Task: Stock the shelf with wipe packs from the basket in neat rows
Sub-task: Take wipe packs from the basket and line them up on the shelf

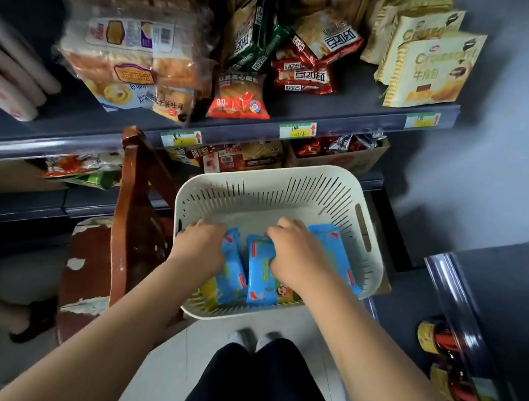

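Down in the basket, the left hand's fingers (206, 227) curl over the far end of the leftmost wipe pack (233, 272) and grasp it, while the right hand's fingers (281, 226) clench round the top of the middle wipe pack (261, 281). The left hand (200, 247) sits tight against the left wall; the right hand (295, 251) is nearer the centre, partly covering a third wipe pack (332, 248) that lies along the right wall. All three packs crowd the near half of the basket (319, 176), leaving its far floor bare. A wooden chair (131, 208) stands just beside the left rim. Above, the shelf (348, 107) shows an open strip behind its front rail, between a red snack bag (240, 100) and the croissant bags (428, 70).
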The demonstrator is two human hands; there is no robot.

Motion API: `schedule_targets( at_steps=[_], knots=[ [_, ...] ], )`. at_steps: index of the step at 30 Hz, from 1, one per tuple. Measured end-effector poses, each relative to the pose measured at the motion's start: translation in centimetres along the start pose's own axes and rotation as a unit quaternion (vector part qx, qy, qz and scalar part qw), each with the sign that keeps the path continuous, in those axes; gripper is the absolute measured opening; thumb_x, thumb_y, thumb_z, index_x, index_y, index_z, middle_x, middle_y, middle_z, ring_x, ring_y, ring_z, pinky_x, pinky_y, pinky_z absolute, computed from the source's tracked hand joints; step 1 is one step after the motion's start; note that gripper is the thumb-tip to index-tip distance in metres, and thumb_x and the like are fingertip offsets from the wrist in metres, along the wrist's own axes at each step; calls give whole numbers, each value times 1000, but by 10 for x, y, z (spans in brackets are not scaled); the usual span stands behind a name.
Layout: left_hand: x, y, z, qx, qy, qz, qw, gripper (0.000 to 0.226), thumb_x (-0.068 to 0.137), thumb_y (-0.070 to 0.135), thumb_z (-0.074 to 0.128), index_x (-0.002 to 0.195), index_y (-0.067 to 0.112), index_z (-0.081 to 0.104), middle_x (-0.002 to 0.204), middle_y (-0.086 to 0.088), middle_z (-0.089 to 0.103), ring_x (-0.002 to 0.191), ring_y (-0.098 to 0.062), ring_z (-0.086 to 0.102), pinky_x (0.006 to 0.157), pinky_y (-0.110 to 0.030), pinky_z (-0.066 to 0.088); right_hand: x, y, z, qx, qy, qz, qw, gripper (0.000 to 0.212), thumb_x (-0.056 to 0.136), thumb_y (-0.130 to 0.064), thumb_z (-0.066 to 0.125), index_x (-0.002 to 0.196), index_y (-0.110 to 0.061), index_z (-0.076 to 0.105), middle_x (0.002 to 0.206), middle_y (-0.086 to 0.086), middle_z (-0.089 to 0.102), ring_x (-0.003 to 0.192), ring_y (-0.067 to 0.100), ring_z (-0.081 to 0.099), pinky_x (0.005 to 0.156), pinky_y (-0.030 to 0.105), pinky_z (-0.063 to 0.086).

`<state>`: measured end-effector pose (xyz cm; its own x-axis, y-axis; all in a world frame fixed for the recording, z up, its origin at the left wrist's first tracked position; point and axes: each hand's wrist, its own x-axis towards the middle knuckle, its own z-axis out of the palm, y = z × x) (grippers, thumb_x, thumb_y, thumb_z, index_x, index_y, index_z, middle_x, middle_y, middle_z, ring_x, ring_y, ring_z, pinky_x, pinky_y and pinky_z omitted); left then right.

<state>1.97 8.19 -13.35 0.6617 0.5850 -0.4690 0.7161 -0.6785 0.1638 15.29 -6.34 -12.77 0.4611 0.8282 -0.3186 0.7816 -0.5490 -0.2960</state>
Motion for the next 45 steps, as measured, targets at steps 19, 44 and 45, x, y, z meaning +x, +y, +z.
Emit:
schedule_targets(
  at_steps=[19,44,45],
  knots=[
    [-60,-1,-162,-462,99,-58,879,30,77,-3,83,99,13,71,85,-4,73,73,-16,67,57,-16,54,-31,23,-151,376,191,137,896,26,66,-35,81,92,-34,76,92,-16,74,93,12,70,80,37,58],
    [-182,266,-289,-636,-155,325,683,21,75,-7,72,93,2,70,92,-18,77,74,-25,77,63,-30,62,-363,29,-311,520,709,140,455,24,85,5,76,102,-12,72,94,-1,79,83,7,74,75,24,60],
    [-190,283,-287,-618,-167,342,688,26,71,-4,74,97,-1,70,97,-21,76,78,-27,77,66,-32,63,-382,32,-310,510,721,148,445,24,85,3,77,104,-13,73,96,-1,80,84,6,74,76,24,60]
  ],
)
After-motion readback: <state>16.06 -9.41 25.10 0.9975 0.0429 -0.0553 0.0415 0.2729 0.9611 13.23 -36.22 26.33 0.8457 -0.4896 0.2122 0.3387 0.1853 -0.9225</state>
